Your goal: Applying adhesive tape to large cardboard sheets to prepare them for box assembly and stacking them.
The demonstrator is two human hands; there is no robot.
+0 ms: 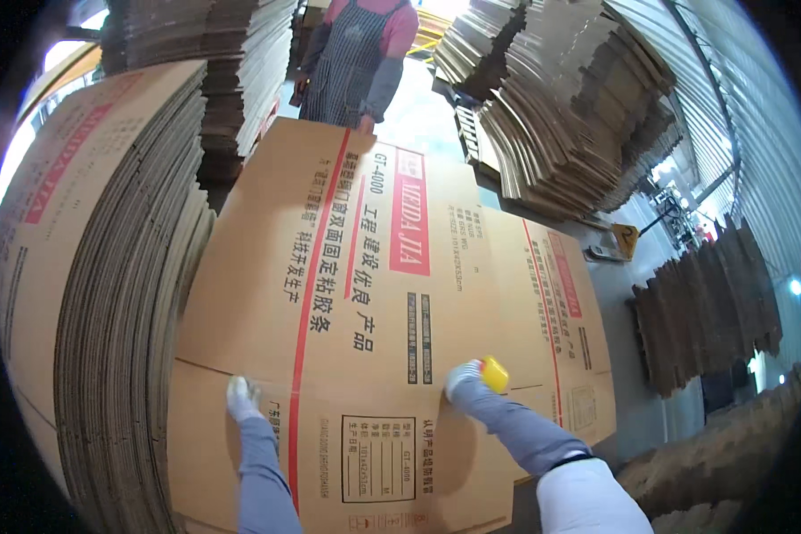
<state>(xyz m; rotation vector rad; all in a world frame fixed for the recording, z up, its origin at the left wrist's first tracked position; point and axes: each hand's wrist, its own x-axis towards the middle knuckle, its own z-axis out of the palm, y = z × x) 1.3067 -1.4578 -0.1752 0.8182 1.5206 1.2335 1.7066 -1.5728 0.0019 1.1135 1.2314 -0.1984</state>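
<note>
The left hand [245,398], its finger closure indeterminable, rests on a large flat cardboard sheet [351,334], the right hand [465,381] is closed around a yellow object [496,375] above that sheet, and a co-worker [347,67] stands at the far edge, between cardboard stacks [565,116].

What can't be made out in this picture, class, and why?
All in the head view:
Co-worker: head cut off by the upper edge.
Yellow object: too small to identify; right hand and sleeve partly block it.
Flattened carton: underside hidden by its printed face.
Left sleeve: cut off by the lower edge.
</note>
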